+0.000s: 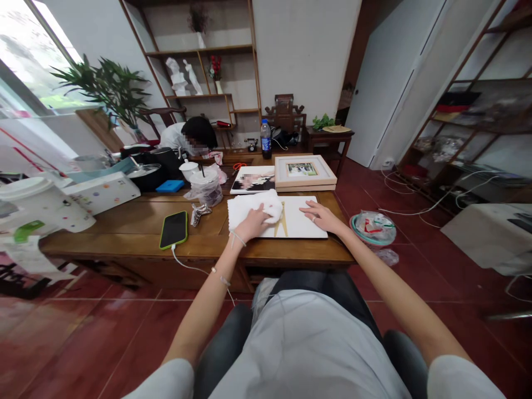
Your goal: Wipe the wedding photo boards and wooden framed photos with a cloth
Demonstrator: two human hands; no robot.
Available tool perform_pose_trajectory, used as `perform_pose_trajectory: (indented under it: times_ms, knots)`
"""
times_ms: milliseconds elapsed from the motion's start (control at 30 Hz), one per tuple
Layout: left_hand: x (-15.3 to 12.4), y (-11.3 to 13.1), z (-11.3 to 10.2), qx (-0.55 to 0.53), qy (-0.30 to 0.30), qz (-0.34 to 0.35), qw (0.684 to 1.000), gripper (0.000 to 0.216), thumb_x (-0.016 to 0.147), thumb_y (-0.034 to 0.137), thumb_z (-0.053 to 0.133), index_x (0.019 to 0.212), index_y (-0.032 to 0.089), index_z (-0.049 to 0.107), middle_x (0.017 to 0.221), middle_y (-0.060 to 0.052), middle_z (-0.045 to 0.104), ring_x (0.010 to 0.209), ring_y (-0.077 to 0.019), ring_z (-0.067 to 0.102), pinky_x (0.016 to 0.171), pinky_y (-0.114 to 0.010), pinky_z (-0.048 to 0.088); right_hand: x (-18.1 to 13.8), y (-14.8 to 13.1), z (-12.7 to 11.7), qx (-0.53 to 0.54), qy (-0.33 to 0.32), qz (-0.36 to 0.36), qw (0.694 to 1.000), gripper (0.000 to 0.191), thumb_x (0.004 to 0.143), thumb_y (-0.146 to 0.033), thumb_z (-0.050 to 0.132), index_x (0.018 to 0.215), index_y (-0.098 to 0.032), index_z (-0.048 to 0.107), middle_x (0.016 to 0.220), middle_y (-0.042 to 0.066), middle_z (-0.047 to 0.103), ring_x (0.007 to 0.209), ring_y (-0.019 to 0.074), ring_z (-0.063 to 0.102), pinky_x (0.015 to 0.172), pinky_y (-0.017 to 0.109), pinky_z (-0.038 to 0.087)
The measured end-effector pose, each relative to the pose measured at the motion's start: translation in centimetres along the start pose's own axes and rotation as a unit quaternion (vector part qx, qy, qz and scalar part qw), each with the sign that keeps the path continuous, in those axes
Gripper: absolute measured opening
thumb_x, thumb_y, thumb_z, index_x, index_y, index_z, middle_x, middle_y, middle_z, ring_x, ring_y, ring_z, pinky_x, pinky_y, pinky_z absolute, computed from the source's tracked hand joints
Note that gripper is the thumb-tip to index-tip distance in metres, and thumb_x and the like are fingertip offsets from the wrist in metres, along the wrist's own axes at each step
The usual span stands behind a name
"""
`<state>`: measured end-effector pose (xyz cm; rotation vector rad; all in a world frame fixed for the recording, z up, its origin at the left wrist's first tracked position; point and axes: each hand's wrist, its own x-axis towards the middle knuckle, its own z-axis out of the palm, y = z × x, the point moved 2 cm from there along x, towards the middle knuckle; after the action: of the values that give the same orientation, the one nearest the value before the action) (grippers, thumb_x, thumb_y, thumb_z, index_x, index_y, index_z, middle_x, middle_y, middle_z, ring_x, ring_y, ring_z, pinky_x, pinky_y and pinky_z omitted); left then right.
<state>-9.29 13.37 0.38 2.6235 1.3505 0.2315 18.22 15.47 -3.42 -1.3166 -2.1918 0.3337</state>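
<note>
A white board (305, 224) lies flat at the table's front edge, with a gold-coloured A-shaped piece (281, 224) on its face. My left hand (251, 223) is closed on a bunched white cloth (243, 209), which covers the left part of the board and spreads onto the table. My right hand (323, 216) rests on the board's right side, fingers stretched out, holding nothing. Just behind the board are a photo panel (253, 180) and a pale wooden picture frame (305, 173) with a small photo in it.
On the wooden table (137, 233), left of the board, are a charging phone (173, 228), crumpled foil (200, 213), a plastic cup (205, 185) and a blue box (169, 185). A bottle (265, 138) stands behind. Another person (189, 133) bends over at the far side. A bin (373, 227) sits on the floor.
</note>
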Motion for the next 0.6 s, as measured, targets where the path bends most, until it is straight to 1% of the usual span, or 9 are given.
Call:
perform_pose_trajectory:
  times_ms: [100, 167, 233, 300, 433, 533, 600]
  knots:
    - [-1.9, 1.7, 0.7, 0.0, 0.009, -0.006, 1.0, 0.027, 0.092, 0.015, 0.048, 0.112, 0.016, 0.066, 0.14, -0.016, 0.052, 0.145, -0.0333, 0.022, 0.109, -0.055, 0.032, -0.2, 0.0, 0.4, 0.007, 0.002, 0.02, 1.0, 0.033, 0.092, -0.033, 0.053, 0.122, -0.027, 0.067, 0.144, 0.008, 0.05, 0.139, 0.027, 0.038, 0.115, 0.049, 0.03]
    - [-2.8, 2.3, 0.8, 0.002, 0.008, -0.005, 1.0, 0.03, 0.09, 0.011, 0.048, 0.114, 0.018, 0.065, 0.142, -0.014, 0.05, 0.144, -0.0323, 0.024, 0.108, -0.056, 0.033, -0.3, -0.1, 0.7, 0.005, 0.002, 0.028, 1.0, 0.037, 0.091, -0.039, 0.055, 0.124, -0.026, 0.065, 0.147, 0.009, 0.047, 0.142, 0.0274, 0.033, 0.116, 0.05, 0.027]
    - [-3.2, 2.4, 0.7, 0.0, 0.002, -0.002, 1.0, 0.031, 0.09, 0.01, 0.048, 0.113, 0.019, 0.066, 0.14, -0.013, 0.053, 0.143, -0.0318, 0.028, 0.108, -0.053, 0.035, -0.4, -0.1, 0.9, 0.0, 0.0, 0.025, 1.0, 0.041, 0.089, -0.044, 0.057, 0.126, -0.025, 0.064, 0.149, 0.009, 0.044, 0.144, 0.0283, 0.029, 0.117, 0.05, 0.025]
    - [-3.2, 2.2, 0.2, -0.007, -0.002, 0.009, 1.0, 0.029, 0.09, 0.011, 0.049, 0.111, 0.018, 0.067, 0.133, -0.012, 0.059, 0.142, -0.0314, 0.032, 0.109, -0.05, 0.035, -0.4, -0.1, 0.9, -0.003, -0.007, 0.016, 1.0, 0.043, 0.088, -0.046, 0.059, 0.126, -0.026, 0.063, 0.15, 0.009, 0.043, 0.144, 0.0288, 0.028, 0.117, 0.05, 0.024]
    - [-1.6, 0.6, -1.0, -0.019, 0.018, 0.028, 0.999, 0.027, 0.09, 0.014, 0.049, 0.108, 0.015, 0.069, 0.121, -0.013, 0.067, 0.131, -0.03, 0.048, 0.108, -0.043, 0.037, -0.3, 0.1, 0.4, -0.005, -0.018, 0.009, 1.0, 0.044, 0.089, -0.045, 0.058, 0.127, -0.024, 0.063, 0.15, 0.011, 0.042, 0.144, 0.0289, 0.028, 0.118, 0.049, 0.024]
    - [0.7, -1.6, -1.7, -0.009, 0.045, 0.001, 0.999, 0.026, 0.09, 0.015, 0.048, 0.103, 0.012, 0.071, 0.115, -0.013, 0.07, 0.116, -0.0294, 0.059, 0.106, -0.042, 0.039, -0.5, 0.4, 0.2, -0.01, -0.02, 0.003, 1.0, 0.042, 0.09, -0.043, 0.057, 0.127, -0.024, 0.063, 0.151, 0.011, 0.041, 0.144, 0.0285, 0.029, 0.117, 0.05, 0.024]
    - [2.2, -3.1, -2.1, -0.011, 0.066, -0.011, 0.998, 0.027, 0.091, 0.018, 0.047, 0.101, 0.012, 0.071, 0.114, -0.013, 0.07, 0.113, -0.029, 0.061, 0.105, -0.041, 0.04, -0.9, 0.6, 0.1, -0.01, -0.015, -0.002, 1.0, 0.042, 0.09, -0.043, 0.057, 0.127, -0.024, 0.063, 0.151, 0.01, 0.041, 0.143, 0.0283, 0.03, 0.116, 0.05, 0.025]
